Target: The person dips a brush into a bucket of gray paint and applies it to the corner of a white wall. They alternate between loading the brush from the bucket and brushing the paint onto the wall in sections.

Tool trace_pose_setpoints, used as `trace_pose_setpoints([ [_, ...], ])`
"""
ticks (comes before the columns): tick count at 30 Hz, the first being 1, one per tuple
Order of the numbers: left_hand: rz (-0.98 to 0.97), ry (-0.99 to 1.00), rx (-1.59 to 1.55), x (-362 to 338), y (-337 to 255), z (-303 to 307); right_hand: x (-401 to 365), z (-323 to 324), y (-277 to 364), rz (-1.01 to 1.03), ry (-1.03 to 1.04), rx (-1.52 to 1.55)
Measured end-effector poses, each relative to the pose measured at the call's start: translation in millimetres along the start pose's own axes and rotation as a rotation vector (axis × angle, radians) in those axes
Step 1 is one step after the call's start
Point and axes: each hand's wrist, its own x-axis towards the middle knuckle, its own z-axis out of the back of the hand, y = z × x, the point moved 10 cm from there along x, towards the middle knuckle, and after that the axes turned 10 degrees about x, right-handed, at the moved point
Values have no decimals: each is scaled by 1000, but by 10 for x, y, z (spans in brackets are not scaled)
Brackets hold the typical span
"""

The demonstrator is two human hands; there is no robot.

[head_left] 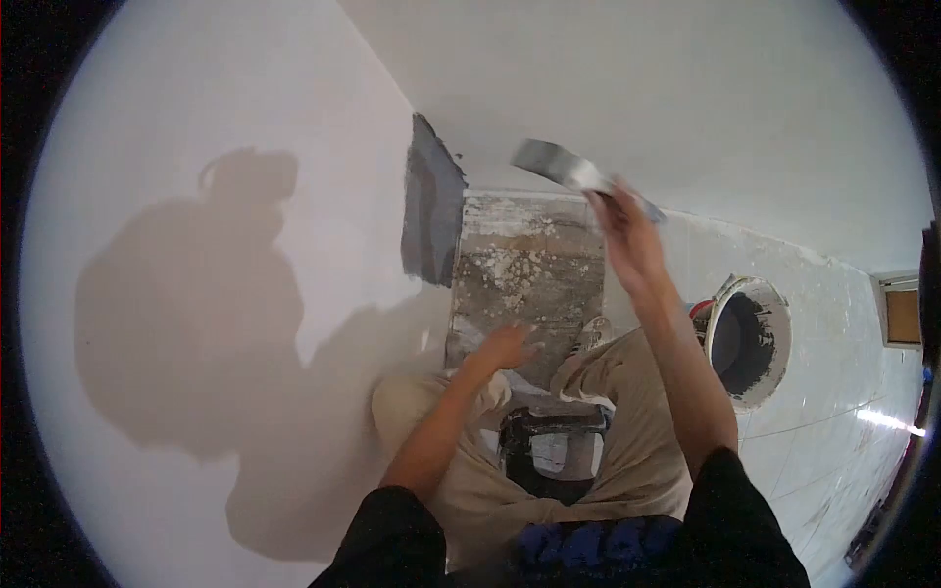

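Observation:
My right hand is raised close to the wall, closed around a plastering trowel. The shiny metal blade sticks out to the left of the fingers, and a bit of it shows on their right. My left hand hangs above the stained floor board between my knees, fingers apart and holding nothing. To the left of the trowel, a patch of grey coating covers the lower corner where the two white walls meet.
A bucket with dark grey material inside stands right of my right forearm. Between my legs is a dark stool. The left wall runs close along my left side. Pale floor tiles extend to the right.

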Motion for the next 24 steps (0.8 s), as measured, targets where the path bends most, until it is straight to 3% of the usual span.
trace_pose_setpoints([
  [4, -29, 53, -69, 149, 1, -109, 603, -494, -844, 15, 31, -128],
  [10, 15, 31, -174, 77, -38, 92, 1483, -371, -1695, 70, -190, -239],
  [18, -39, -27, -241, 135, -223, 308, 2338, -311, -2147, 184, -179, -615],
  [24, -76, -39, -255, 167, -278, 267, 2258, -637, -2203, 107, -177, -563],
])
